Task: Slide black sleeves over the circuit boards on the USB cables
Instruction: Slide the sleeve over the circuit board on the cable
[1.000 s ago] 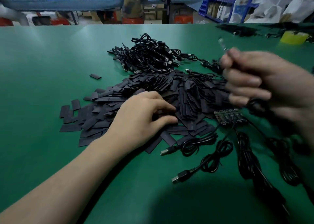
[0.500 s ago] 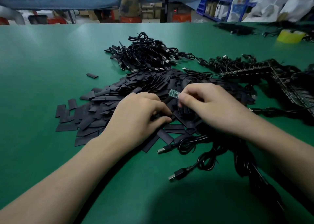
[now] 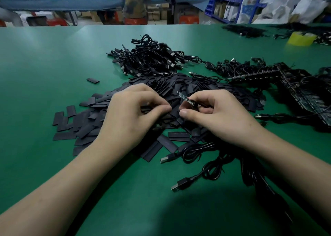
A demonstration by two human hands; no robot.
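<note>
A wide heap of flat black sleeves (image 3: 86, 126) covers the middle of the green table (image 3: 44, 70). My left hand (image 3: 132, 113) rests on the heap with thumb and forefinger pinched on one black sleeve; the sleeve itself is mostly hidden under the fingers. My right hand (image 3: 216, 113) pinches a small green circuit board (image 3: 186, 98) whose tip points up and left toward the left hand. Its black cable runs back under the right palm. The two hands are a finger's width apart.
A pile of USB cables (image 3: 152, 58) lies behind the sleeves. Loose cables with USB plugs (image 3: 180, 185) lie near my right forearm. Strips of joined circuit boards (image 3: 293, 90) sit at the right. A yellow tape roll (image 3: 300, 38) is far right. A person stands at the far bench.
My right hand came down from the upper right with the circuit board and met the left hand over the heap. The left hand lifted slightly and pinched a sleeve.
</note>
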